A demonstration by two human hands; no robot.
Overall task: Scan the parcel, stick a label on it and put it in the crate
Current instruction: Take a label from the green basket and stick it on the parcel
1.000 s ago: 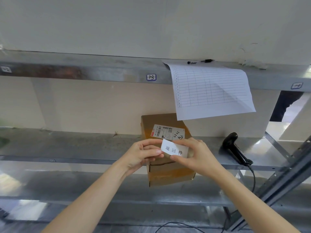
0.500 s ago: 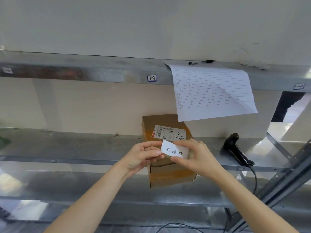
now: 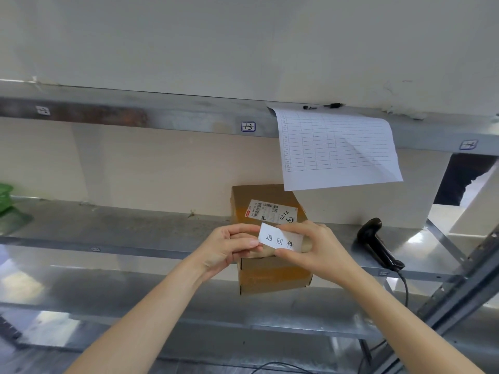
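Note:
A brown cardboard parcel [image 3: 272,276] lies on the metal shelf [image 3: 135,228], overhanging its front edge, with a printed shipping label [image 3: 270,211] on its top face. Just above the parcel's near top edge, both hands hold a small white label [image 3: 279,240] with black characters. My left hand [image 3: 229,247] pinches the label's left end. My right hand [image 3: 310,247] grips its right end and lower edge. A black barcode scanner [image 3: 378,244] lies on the shelf to the right of the parcel. No crate is in view.
A ruled paper sheet [image 3: 337,149] hangs from the upper shelf beam [image 3: 162,117], with a black pen [image 3: 322,106] on top. A green object [image 3: 4,197] sits at the far left. The scanner's cable [image 3: 405,290] drops past a slanted metal upright [image 3: 459,287] at right.
Both hands still hold the label over the parcel; they have barely moved. The view has shifted slightly.

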